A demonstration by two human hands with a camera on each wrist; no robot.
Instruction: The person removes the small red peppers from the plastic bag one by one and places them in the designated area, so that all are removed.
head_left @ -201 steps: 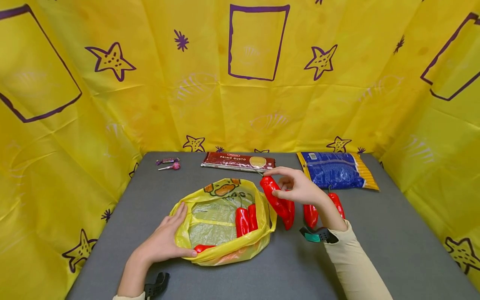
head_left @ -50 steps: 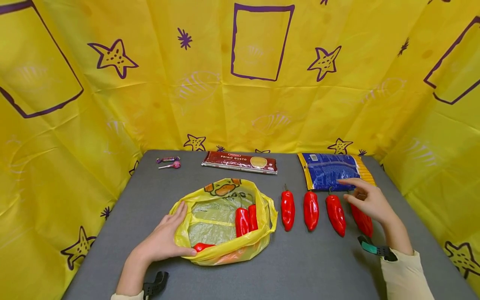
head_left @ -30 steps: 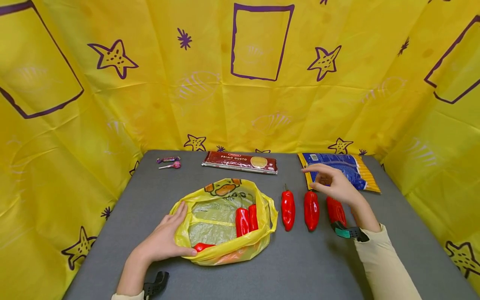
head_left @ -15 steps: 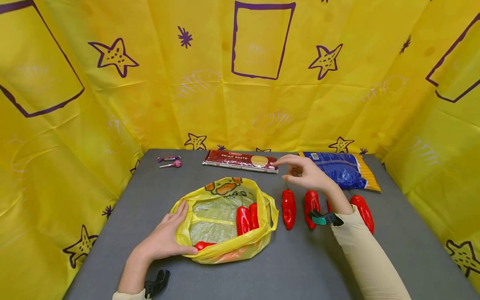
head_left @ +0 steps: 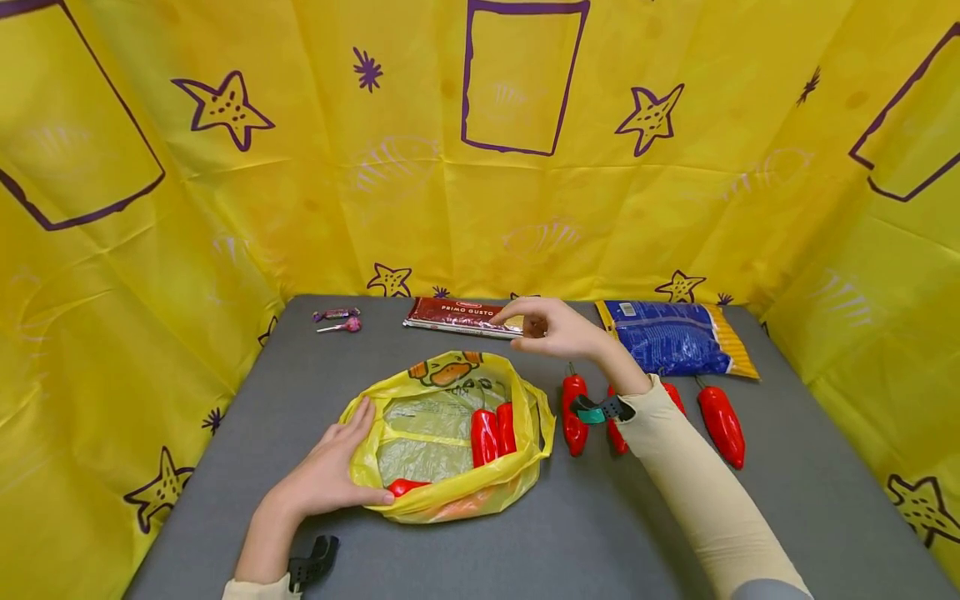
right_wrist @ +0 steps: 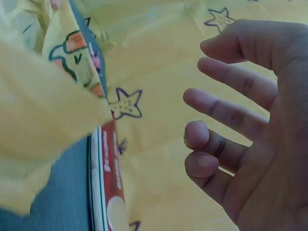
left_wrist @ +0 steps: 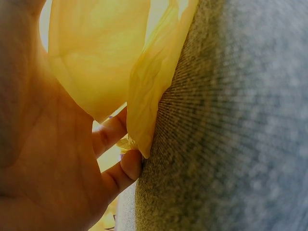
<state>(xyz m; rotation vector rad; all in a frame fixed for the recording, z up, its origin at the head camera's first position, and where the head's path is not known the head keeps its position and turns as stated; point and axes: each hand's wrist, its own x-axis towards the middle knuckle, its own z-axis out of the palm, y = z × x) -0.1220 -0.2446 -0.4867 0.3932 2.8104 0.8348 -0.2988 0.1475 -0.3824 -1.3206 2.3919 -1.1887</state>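
Note:
My left hand (head_left: 330, 468) holds the left side of a yellow plastic bag (head_left: 480, 498), thumb on the near rim. In the left wrist view, bent fingers (left_wrist: 115, 175) touch the plastic. The bag's mouth gapes upward, with three red peppers (head_left: 485, 437) inside; one is mostly hidden by the near rim. My right hand (head_left: 558, 329) hovers empty beyond the bag's right end, covering the right part of a red Primo Gusto package (head_left: 450, 315) in the head view. Its fingers are loosely bent and apart in the right wrist view. Several red peppers (head_left: 722, 427) lie right of the bag, some behind the right forearm.
A blue and yellow packet (head_left: 667, 337) lies at the back right of the grey table (head_left: 450, 567). A wrapped candy (head_left: 336, 314) and a pink lollipop (head_left: 351, 324) lie at the back left. Yellow patterned cloth (head_left: 525, 208) walls in the table on three sides.
Earlier, my right hand held a pepper beside the bag; later the peppers lie in a row. It has moved from the rightmost pepper leftward to the red package, empty. My left hand stays.

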